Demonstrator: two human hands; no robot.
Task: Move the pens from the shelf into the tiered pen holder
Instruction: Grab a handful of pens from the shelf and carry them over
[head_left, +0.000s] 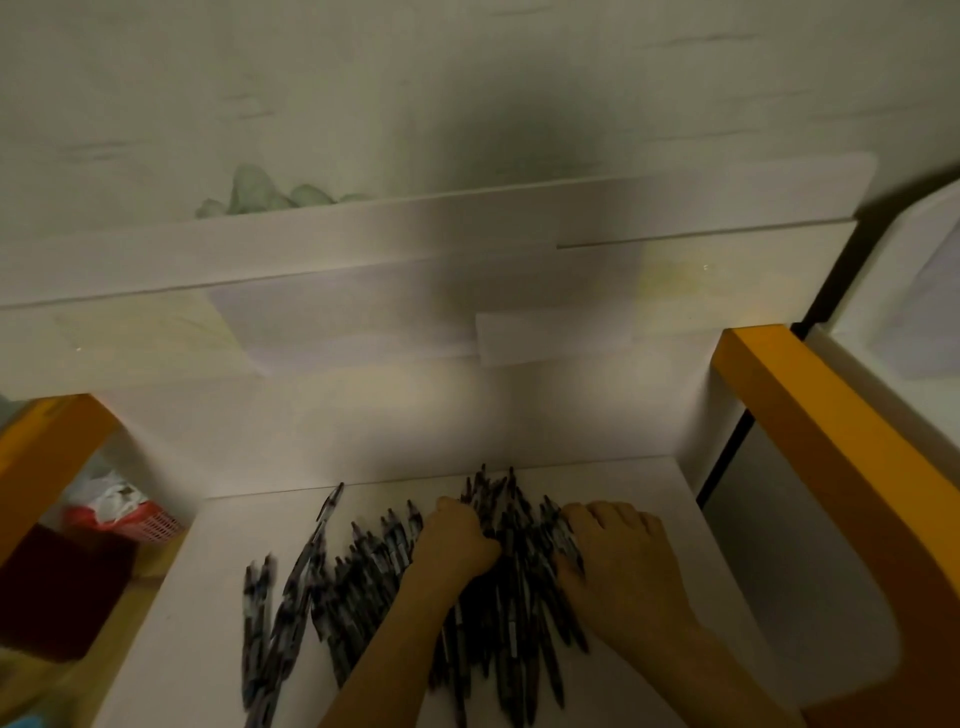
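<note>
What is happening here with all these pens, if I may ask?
A person is gathering dark pens that lie in a loose pile on a white shelf. The left hand grips a bunch near the pile's middle, while the right hand rests on the pens at its right side. No pen holder is in view.

**Pens heaped on the shelf**

A large pile of dark pens (363, 587) lies loose on the white shelf (208, 623), mostly pointing front to back and overlapping in a fan. Their barrels look black with pale markings, blurred in the dim light. One pen (328, 506) lies apart at the pile's far left edge, slanted toward the back wall.
</note>
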